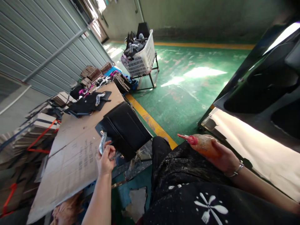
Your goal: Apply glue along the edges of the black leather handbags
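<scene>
The cardboard-topped surface (77,150) slants across the left, with a loaded white basket (142,62) beyond its far end. The black bag (127,125) lies at the surface's edge nearest the person's legs, partly overhanging it; a flatter black piece (85,104) lies farther up. The right hand (226,157) grips an orange bottle (207,147), red nozzle outward; the left hand (107,156) grasps the bag's plastic-wrapped handle (102,143)

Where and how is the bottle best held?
Probably around the wide body of the bottle, coming from the end opposite its red tip. The body is broad and tapers to that narrow tip, which points away from the right hand, so a hold there should leave the tip free.
</scene>
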`<state>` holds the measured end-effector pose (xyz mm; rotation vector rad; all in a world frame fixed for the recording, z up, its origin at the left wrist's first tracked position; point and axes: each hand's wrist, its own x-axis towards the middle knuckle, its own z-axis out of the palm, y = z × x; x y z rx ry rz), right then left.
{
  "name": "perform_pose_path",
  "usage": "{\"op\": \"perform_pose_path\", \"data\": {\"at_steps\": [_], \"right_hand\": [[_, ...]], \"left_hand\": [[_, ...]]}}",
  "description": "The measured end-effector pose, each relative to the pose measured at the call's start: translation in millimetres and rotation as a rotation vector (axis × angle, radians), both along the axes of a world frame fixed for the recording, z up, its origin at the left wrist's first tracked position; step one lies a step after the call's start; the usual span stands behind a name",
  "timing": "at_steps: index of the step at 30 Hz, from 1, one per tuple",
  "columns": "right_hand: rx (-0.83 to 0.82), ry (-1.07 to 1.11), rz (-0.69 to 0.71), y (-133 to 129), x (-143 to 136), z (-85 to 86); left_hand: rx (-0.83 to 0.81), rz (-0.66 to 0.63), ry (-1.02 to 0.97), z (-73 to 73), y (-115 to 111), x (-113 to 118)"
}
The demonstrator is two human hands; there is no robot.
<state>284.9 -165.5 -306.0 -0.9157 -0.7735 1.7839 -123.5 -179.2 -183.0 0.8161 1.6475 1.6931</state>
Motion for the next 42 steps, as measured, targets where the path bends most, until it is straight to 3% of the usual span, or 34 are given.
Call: {"op": "perform_pose_path", "data": {"at_steps": [4,7,10,14,17,20,23,26,29,34,38,42], "right_hand": [[-0.054,0.155,-0.087,8,-16,1.1],[-0.079,0.190,-0.070,12,-23,3.3],[-0.121,0.202,-0.050,14,-24,4.1],[-0.204,0.215,-0.060,13,-21,2.3],[-0.249,0.253,-0.057,12,-20,-1.3],[-0.241,0.278,-0.060,9,-20,-6.4],[-0.196,0.288,-0.077,7,-18,-9.2],[-0.172,0.280,-0.074,8,-14,-7.6],[-0.152,0.241,-0.109,12,-12,-4.6],[-0.114,0.179,-0.115,21,-14,-2.8],[-0.125,0.134,-0.111,29,-15,-3.7],[-0.130,0.115,-0.117,43,-21,5.3]], "left_hand": [[-0.152,-0.014,0.069,-14.6,-25,-7],[-0.099,0.037,-0.063,-9.5,-24,-5],[-0.005,0.006,-0.128,14.7,-10,0],[0.181,-0.123,0.001,60.7,12,5],[0.288,-0.215,0.124,74.5,18,1],[0.192,-0.265,0.188,55.0,13,-14],[-0.042,-0.185,0.279,21.2,1,-35],[-0.110,-0.114,0.354,0.9,-13,-54],[-0.127,-0.207,0.409,-0.8,-24,-61],[-0.081,-0.288,0.696,7.9,-34,-53],[-0.012,-0.216,0.919,7.3,-38,-43],[-0.099,-0.063,1.010,-1.4,-42,-53]]}}
